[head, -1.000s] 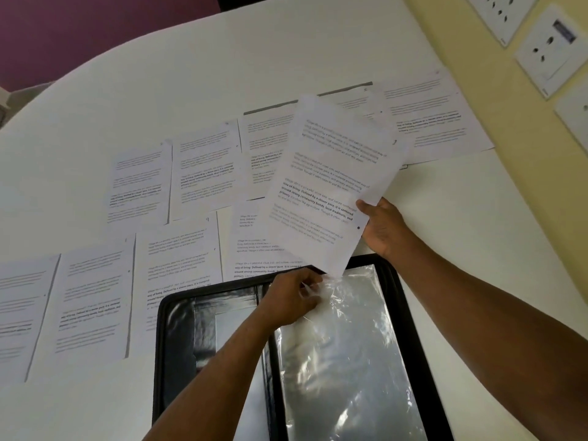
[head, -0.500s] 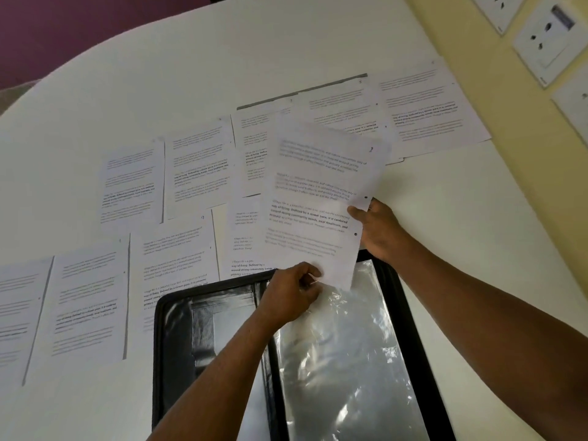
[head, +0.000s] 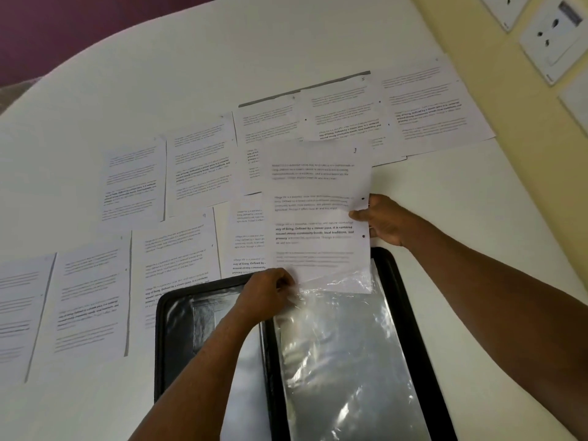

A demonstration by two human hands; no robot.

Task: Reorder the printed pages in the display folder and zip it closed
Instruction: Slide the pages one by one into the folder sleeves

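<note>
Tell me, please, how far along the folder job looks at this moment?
Early. Done: the pages lie spread across the table. In hand: the right hand feeds one sheet into a clear sleeve, whose mouth the left hand pinches open. Left: the other pages wait outside, and the folder lies open, unzipped.

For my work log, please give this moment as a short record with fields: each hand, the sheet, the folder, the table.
left hand: pinches the open top edge of the clear sleeve
right hand: holds the printed page by its right edge
printed page: lower edge just inside the sleeve mouth, most of it still outside
display folder: black, lies open on the table
other pages: spread flat in rows beyond the folder
table: white
wall sockets: upper right
</note>
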